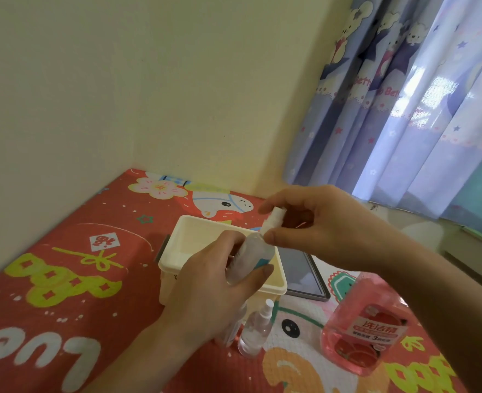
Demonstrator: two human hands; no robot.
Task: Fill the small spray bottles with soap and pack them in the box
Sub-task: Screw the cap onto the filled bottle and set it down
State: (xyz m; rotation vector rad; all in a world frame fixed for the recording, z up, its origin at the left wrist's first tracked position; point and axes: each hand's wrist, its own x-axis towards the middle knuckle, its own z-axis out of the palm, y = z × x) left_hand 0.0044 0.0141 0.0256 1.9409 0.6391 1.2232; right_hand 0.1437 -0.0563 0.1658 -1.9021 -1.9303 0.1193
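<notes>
Left hand [220,282] gripping spray bottle [252,255] above cream box [177,251]; right hand [316,222] pinching its white nozzle [273,219].

Soap bottle [364,327] right of box [177,251], tablet [305,276] between

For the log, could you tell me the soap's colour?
Pink, in the soap bottle; head view.

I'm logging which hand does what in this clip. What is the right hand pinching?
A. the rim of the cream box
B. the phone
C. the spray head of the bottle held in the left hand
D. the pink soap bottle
C: the right hand pinches the white spray head atop the small bottle that the left hand grips.
</notes>
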